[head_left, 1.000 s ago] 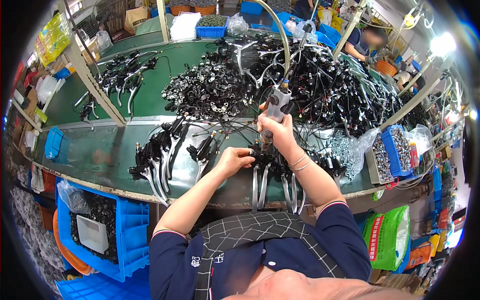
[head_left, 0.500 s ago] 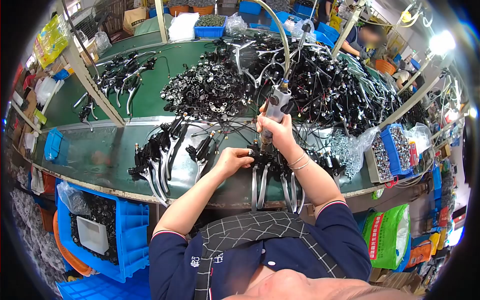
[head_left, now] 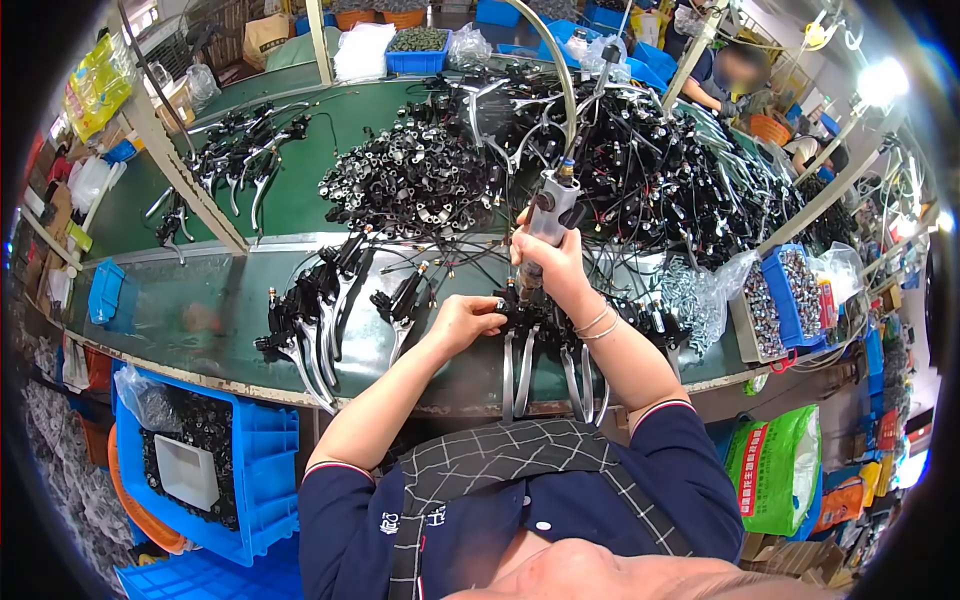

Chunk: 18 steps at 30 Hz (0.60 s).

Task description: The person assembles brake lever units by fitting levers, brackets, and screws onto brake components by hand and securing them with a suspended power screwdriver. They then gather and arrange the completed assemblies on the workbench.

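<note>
My right hand (head_left: 553,262) is wrapped round a grey air-driven tool (head_left: 549,208), held upright with its tip down on a black lever assembly (head_left: 519,322). A hose runs up from the tool's top. My left hand (head_left: 470,322) pinches the left side of that assembly, whose silver levers point toward me over the table's front edge. More lever assemblies (head_left: 318,310) lie to the left of my left hand, one of them (head_left: 402,302) close by. What sits under the tool's tip is too small to tell.
Behind my hands are a pile of clamps (head_left: 410,180) and a large heap of lever assemblies (head_left: 650,170). Loose screws (head_left: 692,305) and a blue parts tray (head_left: 797,290) lie right. A blue crate (head_left: 265,470) stands lower left. A co-worker (head_left: 715,80) is at the back right.
Both hands and the tool hold nearly the same place. The co-worker at the back right has shifted their arms. The view has moved very slightly.
</note>
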Tool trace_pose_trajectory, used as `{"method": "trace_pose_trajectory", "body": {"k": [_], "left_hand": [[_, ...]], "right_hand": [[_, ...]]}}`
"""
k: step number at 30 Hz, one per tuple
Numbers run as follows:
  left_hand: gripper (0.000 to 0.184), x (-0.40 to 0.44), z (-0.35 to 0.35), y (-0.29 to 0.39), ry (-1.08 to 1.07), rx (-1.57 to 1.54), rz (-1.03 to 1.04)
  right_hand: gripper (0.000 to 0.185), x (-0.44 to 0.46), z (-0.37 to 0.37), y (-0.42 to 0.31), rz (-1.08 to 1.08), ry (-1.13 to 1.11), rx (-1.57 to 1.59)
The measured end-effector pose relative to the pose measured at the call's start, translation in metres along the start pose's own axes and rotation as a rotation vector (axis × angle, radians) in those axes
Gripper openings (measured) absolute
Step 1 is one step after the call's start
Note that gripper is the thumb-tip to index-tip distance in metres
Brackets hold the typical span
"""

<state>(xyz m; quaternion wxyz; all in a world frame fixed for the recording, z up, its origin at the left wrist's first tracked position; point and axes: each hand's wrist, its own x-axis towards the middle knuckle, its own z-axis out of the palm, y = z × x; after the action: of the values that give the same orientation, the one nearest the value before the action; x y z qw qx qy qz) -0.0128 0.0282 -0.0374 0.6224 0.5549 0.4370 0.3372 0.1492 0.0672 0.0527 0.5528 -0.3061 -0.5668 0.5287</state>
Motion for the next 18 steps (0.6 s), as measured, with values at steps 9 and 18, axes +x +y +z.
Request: {"method": "trace_pose_trajectory", "body": {"k": [9, 18], "left_hand": [[0.025, -0.002, 0.0008, 0.0029, -0.004, -0.023, 0.002], [0.03, 0.0005, 0.0003, 0.0022, -0.005, -0.035, 0.018]], "right_hand": [[0.018, -0.0052, -0.0059, 0.0006, 0.011, 0.005, 0.077], [0.03, -0.0008, 0.0018, -0.0071, 0.023, -0.004, -0.01]]}}
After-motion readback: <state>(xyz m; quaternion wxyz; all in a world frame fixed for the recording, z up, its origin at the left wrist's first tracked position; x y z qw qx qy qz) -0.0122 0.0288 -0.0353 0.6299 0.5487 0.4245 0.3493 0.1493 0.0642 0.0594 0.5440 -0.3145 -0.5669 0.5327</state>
